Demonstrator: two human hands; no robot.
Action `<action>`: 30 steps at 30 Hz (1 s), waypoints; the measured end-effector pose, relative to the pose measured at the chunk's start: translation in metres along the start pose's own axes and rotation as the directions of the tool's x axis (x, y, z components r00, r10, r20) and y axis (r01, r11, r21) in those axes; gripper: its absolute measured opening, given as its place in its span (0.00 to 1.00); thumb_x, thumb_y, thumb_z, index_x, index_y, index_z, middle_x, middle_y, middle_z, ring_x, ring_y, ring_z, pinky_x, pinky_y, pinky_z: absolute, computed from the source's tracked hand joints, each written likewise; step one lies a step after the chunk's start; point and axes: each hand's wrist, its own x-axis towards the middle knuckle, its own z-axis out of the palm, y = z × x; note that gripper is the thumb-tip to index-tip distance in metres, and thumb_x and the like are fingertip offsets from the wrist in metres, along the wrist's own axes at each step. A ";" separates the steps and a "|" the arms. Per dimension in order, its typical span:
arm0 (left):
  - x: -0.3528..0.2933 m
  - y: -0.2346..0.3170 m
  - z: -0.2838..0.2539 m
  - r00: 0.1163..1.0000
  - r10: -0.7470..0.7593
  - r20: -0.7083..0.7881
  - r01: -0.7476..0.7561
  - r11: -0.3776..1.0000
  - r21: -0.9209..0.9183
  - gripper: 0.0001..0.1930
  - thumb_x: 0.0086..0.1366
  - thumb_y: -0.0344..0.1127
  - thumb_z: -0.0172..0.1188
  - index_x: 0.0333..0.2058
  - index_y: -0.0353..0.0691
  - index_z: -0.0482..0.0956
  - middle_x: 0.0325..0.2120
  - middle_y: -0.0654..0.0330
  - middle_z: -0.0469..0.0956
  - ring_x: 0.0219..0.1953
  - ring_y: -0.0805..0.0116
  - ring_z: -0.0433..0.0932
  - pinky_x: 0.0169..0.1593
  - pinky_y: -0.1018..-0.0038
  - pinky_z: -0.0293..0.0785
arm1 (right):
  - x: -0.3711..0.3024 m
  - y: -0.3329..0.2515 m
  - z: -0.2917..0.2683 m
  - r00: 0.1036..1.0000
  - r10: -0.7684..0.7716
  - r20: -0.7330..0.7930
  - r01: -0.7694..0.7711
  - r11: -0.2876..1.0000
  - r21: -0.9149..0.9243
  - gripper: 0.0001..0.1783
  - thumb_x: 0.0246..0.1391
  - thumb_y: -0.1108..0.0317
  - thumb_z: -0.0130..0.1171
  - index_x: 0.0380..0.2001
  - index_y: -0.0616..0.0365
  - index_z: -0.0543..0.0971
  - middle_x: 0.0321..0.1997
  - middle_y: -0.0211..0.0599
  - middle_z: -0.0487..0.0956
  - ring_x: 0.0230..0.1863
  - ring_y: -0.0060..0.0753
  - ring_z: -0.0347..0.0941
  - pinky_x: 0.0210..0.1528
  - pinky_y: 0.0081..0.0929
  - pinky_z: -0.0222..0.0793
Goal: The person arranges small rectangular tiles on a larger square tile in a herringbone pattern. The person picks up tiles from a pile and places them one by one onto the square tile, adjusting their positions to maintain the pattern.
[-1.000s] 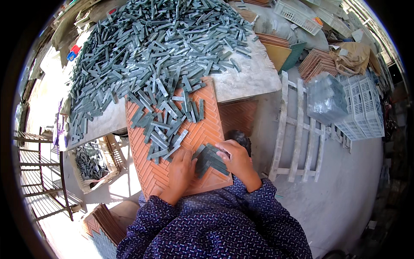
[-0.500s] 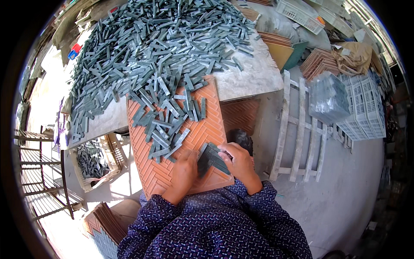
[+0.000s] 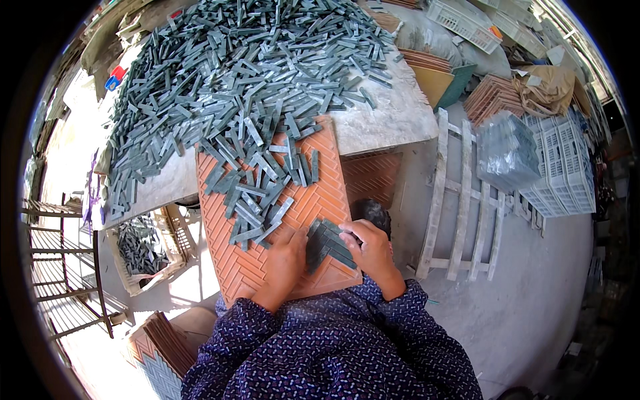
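An orange board with a herringbone pattern of slots lies in front of me, its far end on the table. Near its lower right corner, dark grey-green stone strips sit in the slots in a herringbone block. My left hand rests on the board at that block's left edge, fingers bent together; what they hold, if anything, is hidden. At the block's right edge is my right hand, thumb and forefinger pinched near the strips. Loose stone strips lie jumbled over the board's upper half.
A large heap of strips covers the pale table. Below left stands a crate of strips beside stacked boards. At right are a wooden pallet, a plastic-wrapped bundle and white crates.
My right hand has shifted slightly, its fingertips lifting back from the laid strips, which show more fully. My left hand has barely moved; the board and loose strips are unchanged.
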 end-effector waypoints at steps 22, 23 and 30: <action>0.101 -0.007 -0.001 0.993 -0.116 -0.019 0.117 0.982 0.145 0.14 0.56 0.34 0.61 0.35 0.36 0.66 0.31 0.47 0.75 0.29 0.43 0.77 0.30 0.55 0.73 | 0.122 0.018 0.049 0.971 0.236 0.030 -0.225 0.951 -0.211 0.17 0.44 0.62 0.68 0.35 0.54 0.73 0.30 0.39 0.78 0.32 0.46 0.76 0.30 0.41 0.69; 0.103 -0.009 0.001 0.992 -0.126 0.009 0.123 0.977 0.174 0.14 0.57 0.35 0.60 0.36 0.36 0.65 0.32 0.46 0.75 0.29 0.43 0.78 0.31 0.54 0.75 | 0.122 0.014 0.050 0.971 0.239 0.017 -0.228 0.945 -0.233 0.17 0.44 0.63 0.67 0.35 0.54 0.73 0.31 0.40 0.78 0.33 0.47 0.76 0.32 0.42 0.69; 0.096 -0.019 -0.001 0.977 -0.091 -0.192 0.131 0.970 0.206 0.08 0.57 0.30 0.57 0.36 0.39 0.69 0.29 0.52 0.75 0.27 0.48 0.77 0.27 0.58 0.72 | 0.112 0.011 0.049 0.983 0.170 -0.072 -0.185 0.908 -0.375 0.14 0.46 0.67 0.62 0.36 0.56 0.72 0.35 0.42 0.77 0.36 0.53 0.75 0.37 0.46 0.70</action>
